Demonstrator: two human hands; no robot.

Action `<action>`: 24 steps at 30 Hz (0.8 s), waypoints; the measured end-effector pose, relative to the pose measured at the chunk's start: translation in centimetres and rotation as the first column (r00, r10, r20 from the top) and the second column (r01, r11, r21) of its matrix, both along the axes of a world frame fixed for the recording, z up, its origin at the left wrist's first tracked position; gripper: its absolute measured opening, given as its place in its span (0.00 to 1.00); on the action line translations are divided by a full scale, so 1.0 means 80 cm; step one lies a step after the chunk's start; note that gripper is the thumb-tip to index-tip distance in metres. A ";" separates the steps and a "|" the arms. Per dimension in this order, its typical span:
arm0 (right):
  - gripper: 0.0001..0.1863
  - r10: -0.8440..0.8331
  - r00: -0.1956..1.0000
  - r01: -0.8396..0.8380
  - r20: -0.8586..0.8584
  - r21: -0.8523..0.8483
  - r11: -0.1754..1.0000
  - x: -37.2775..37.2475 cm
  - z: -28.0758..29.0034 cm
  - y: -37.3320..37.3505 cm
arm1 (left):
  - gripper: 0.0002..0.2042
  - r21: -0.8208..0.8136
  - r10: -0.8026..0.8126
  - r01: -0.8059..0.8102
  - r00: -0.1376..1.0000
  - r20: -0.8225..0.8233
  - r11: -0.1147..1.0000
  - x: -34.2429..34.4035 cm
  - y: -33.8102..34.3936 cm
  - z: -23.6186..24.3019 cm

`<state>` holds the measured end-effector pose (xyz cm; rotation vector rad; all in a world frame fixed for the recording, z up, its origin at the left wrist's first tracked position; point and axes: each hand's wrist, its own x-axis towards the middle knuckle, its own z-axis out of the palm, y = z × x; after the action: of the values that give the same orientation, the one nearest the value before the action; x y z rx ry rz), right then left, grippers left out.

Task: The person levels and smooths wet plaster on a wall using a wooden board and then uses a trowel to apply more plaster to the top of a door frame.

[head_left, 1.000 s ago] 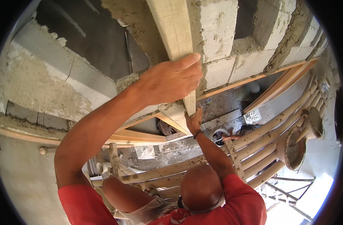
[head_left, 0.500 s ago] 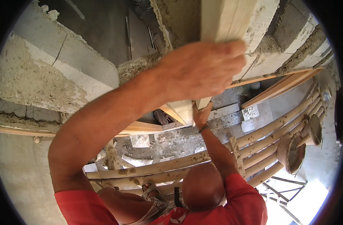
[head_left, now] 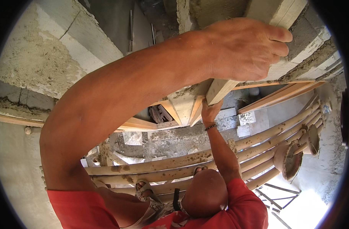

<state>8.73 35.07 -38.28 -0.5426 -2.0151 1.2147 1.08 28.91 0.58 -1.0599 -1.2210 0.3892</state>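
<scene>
Closer now than a second ago, the left hand [head_left: 245, 47] grips a wooden plank [head_left: 220, 89] against the block wall [head_left: 52, 57]. Below, another person's hand [head_left: 210, 113] steadies its lower end. My right hand is seemingly out of view.

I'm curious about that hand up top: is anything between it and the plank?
Nothing visible. The left hand lies on the plank, fingers curled over it against the block wall; another person's hand holds its lower end.

A block wall [head_left: 296, 42] backs the plank [head_left: 220, 89]; open space lies below.
</scene>
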 end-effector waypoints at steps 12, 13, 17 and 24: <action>0.29 0.063 0.989 -0.070 0.135 0.044 0.997 0.014 -0.065 -0.035 | 0.05 -0.533 0.182 -0.078 0.972 0.146 0.843 0.031 -0.061 -0.046; 0.30 0.070 0.984 -0.082 0.166 0.067 0.994 0.017 -0.063 -0.032 | 0.05 -0.562 0.213 -0.075 0.960 0.184 0.824 0.031 -0.061 -0.052; 0.41 0.311 0.898 -0.347 0.311 0.068 0.935 0.025 -0.044 0.003 | 0.04 -0.396 0.280 -0.273 0.959 -0.039 0.877 0.021 -0.063 -0.068; 0.34 0.320 0.889 -0.317 0.327 -0.063 0.946 0.016 -0.038 0.003 | 0.11 0.048 0.373 -0.379 0.866 -0.333 0.924 0.008 -0.056 -0.083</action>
<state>10.02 35.30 -41.32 -0.4544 -2.4633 1.3981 1.73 24.40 -6.07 -0.7255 -1.1098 0.8532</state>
